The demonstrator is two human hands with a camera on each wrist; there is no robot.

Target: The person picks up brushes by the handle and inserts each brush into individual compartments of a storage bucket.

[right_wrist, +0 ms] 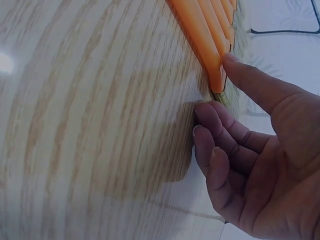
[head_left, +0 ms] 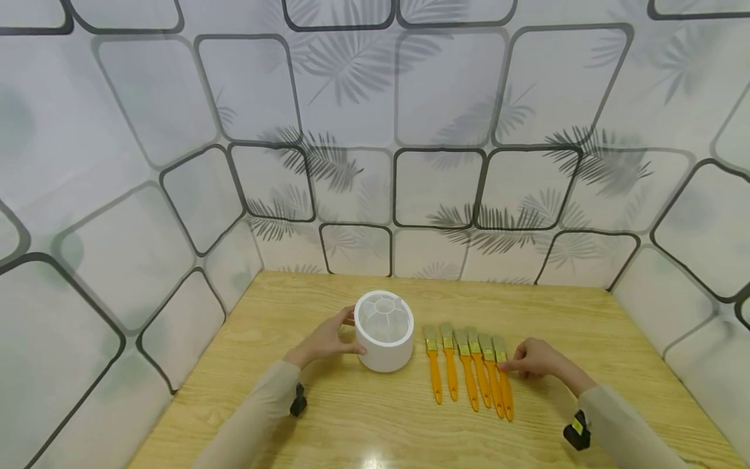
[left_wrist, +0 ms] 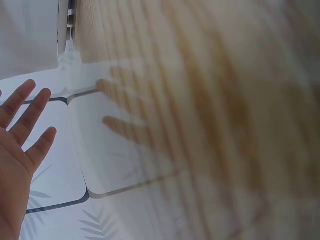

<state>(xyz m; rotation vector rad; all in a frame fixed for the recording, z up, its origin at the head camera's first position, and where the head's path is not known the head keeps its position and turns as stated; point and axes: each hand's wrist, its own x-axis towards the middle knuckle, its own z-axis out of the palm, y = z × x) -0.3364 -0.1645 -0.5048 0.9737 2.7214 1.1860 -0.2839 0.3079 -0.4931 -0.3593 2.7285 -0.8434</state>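
Observation:
A white round container [head_left: 383,355] with a divided top stands on the wooden table. At its left side is my left hand [head_left: 328,340], thumb against the lower wall and fingers near the rim; in the left wrist view, several of that hand's fingers [left_wrist: 31,117] are spread straight. To the container's right lie several flat paintbrushes [head_left: 467,368] with orange handles, bristles toward the back. My right hand [head_left: 539,359] pinches the rightmost paintbrush [head_left: 506,384] below its metal band. In the right wrist view, its thumb meets the orange handle [right_wrist: 215,65] while the other fingers curl beside it.
The light wooden table [head_left: 375,417] ends at patterned cloth walls [head_left: 363,195] at the back and both sides. Each wrist wears a small black device, one on the left [head_left: 298,400] and one on the right [head_left: 578,431].

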